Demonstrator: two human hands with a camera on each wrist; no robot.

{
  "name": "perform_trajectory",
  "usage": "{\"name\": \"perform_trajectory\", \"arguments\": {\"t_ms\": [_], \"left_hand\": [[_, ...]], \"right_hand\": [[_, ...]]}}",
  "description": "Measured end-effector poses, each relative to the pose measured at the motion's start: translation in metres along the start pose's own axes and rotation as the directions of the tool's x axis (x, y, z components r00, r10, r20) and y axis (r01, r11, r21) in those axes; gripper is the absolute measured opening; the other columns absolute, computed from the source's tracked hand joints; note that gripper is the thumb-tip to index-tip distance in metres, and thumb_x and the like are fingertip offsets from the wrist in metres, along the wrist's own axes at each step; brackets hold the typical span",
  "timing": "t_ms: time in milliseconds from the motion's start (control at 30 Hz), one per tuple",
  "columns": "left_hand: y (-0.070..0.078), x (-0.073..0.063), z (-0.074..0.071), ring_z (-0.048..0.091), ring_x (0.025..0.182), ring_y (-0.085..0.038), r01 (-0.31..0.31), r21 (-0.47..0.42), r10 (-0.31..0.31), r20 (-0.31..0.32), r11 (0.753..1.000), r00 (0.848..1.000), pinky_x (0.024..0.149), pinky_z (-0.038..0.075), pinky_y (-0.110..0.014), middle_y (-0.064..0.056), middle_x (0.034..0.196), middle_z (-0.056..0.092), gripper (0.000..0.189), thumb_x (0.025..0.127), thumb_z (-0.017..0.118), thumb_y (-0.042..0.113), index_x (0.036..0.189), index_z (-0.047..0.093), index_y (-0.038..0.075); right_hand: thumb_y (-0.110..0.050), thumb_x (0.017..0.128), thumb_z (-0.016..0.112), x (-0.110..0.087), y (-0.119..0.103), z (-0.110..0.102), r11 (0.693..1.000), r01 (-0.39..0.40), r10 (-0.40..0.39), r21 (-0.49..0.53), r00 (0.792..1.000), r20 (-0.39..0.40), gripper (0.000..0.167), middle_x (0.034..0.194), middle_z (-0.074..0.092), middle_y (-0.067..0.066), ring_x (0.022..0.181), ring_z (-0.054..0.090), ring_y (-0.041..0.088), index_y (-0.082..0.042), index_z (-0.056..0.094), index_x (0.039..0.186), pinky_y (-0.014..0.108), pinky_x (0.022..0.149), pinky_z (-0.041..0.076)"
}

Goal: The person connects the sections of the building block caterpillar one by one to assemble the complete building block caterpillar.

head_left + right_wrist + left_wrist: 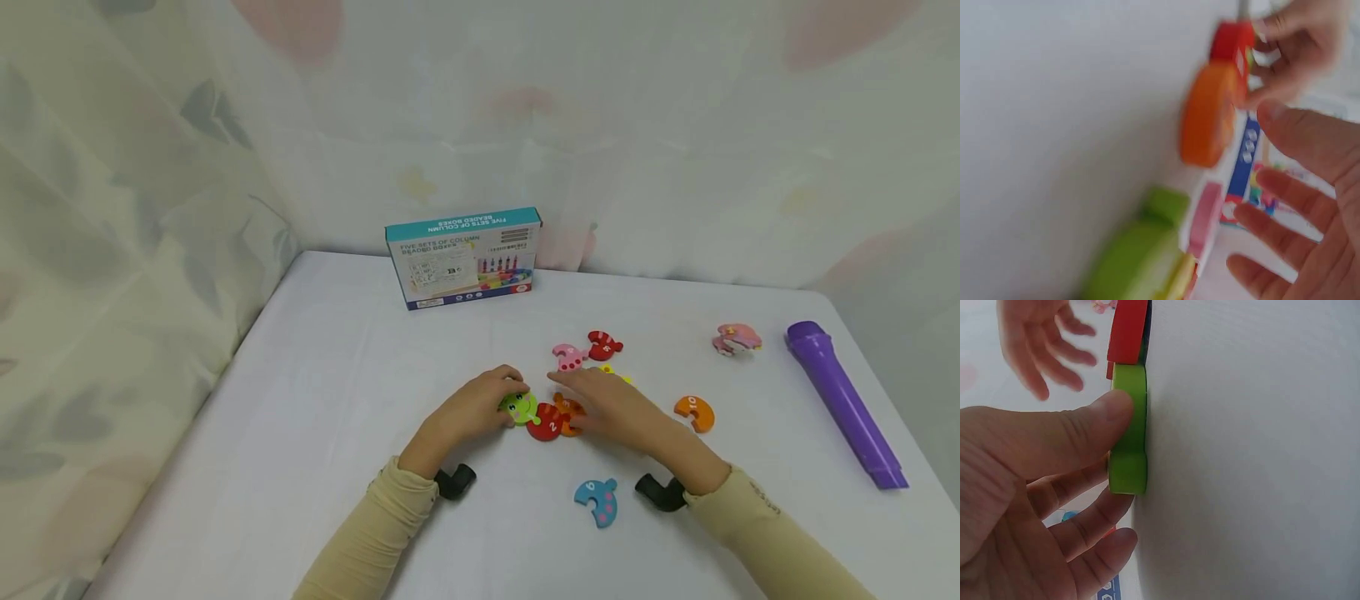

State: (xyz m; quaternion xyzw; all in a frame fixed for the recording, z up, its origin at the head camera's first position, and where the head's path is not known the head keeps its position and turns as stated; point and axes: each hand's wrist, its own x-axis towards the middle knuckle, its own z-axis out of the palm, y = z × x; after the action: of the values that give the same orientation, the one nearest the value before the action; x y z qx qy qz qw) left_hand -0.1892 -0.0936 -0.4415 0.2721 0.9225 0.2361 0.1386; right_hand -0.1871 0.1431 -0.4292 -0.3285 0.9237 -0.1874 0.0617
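Observation:
In the head view, my left hand (474, 407) pinches a green smiling-face puzzle piece (519, 407) between thumb and fingers. Joined to it is a red piece numbered 2 (545, 423), followed by an orange piece (566, 408). My right hand (611, 407) is just right of the orange piece. The right wrist view shows its fingers loosely spread, holding nothing, apart from the orange piece. A blurred green piece (1129, 262) and a yellow piece (1180, 276) appear below that hand; in the head view it partly covers the yellow one and hides the green one.
A pink piece (570, 357) and a red piece (604, 345) lie farther back. An orange 10 piece (697, 412) is at right, a blue piece (599, 500) in front. Behind stands a printed box (468, 258). A pink toy (737, 338) and purple microphone-shaped object (847, 404) lie right.

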Motion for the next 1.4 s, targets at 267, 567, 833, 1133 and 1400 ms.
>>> {"name": "perform_trajectory", "arguments": {"t_ms": [267, 567, 833, 1133, 1400], "left_hand": [[-0.001, -0.001, -0.001, 0.049, 0.114, -0.017, -0.009, 0.005, 0.009, -0.005, 1.0, 1.0, 0.1, 0.039, -0.032, -0.004, 0.125, 0.051, 0.046, 0.078, 0.074, 0.016, 0.123, 0.06, 0.01], [-0.002, 0.0, 0.003, 0.049, 0.114, -0.016, -0.012, 0.01, 0.012, -0.002, 1.0, 1.0, 0.1, 0.039, -0.03, -0.003, 0.125, 0.051, 0.048, 0.078, 0.074, 0.017, 0.124, 0.06, 0.012], [-0.001, 0.0, 0.002, 0.048, 0.114, -0.016, -0.006, 0.012, 0.007, -0.002, 1.0, 1.0, 0.1, 0.039, -0.031, -0.003, 0.126, 0.051, 0.048, 0.079, 0.074, 0.017, 0.124, 0.059, 0.013], [-0.001, 0.0, 0.001, 0.049, 0.113, -0.016, -0.006, 0.008, 0.006, -0.004, 1.0, 1.0, 0.1, 0.039, -0.03, -0.003, 0.125, 0.051, 0.046, 0.079, 0.073, 0.016, 0.123, 0.06, 0.012], [-0.002, 0.0, 0.002, 0.049, 0.114, -0.015, -0.012, 0.002, 0.012, -0.01, 1.0, 1.0, 0.1, 0.039, -0.029, -0.002, 0.125, 0.051, 0.045, 0.08, 0.072, 0.014, 0.122, 0.06, 0.011]], "right_hand": [[-0.031, 0.077, 0.074, 0.033, 0.019, -0.018, 0.981, -0.157, 0.144, -0.111, 0.983, -0.113, 0.063, 0.125, 0.053, 0.015, 0.115, 0.046, 0.034, -0.007, 0.051, 0.13, 0.054, 0.093, 0.04], [-0.046, 0.072, 0.075, 0.052, 0.026, -0.012, 0.933, -0.294, 0.294, -0.205, 0.955, -0.03, 0.062, 0.115, 0.055, 0.015, 0.105, 0.046, 0.034, -0.005, 0.06, 0.116, 0.053, 0.086, 0.041], [-0.045, 0.071, 0.076, 0.056, 0.024, -0.008, 0.931, -0.301, 0.302, -0.207, 0.953, -0.028, 0.06, 0.114, 0.055, 0.015, 0.104, 0.045, 0.033, -0.006, 0.061, 0.115, 0.053, 0.086, 0.039], [-0.028, 0.074, 0.076, 0.054, 0.018, -0.011, 0.967, -0.214, 0.218, -0.138, 0.976, 0.014, 0.054, 0.119, 0.053, 0.012, 0.105, 0.051, 0.029, -0.009, 0.058, 0.121, 0.048, 0.087, 0.046], [-0.017, 0.078, 0.074, 0.037, 0.004, -0.02, 0.997, -0.076, 0.073, 0.019, 0.991, 0.116, 0.047, 0.121, 0.049, 0.009, 0.103, 0.053, 0.022, -0.007, 0.057, 0.121, 0.034, 0.085, 0.051]]}}
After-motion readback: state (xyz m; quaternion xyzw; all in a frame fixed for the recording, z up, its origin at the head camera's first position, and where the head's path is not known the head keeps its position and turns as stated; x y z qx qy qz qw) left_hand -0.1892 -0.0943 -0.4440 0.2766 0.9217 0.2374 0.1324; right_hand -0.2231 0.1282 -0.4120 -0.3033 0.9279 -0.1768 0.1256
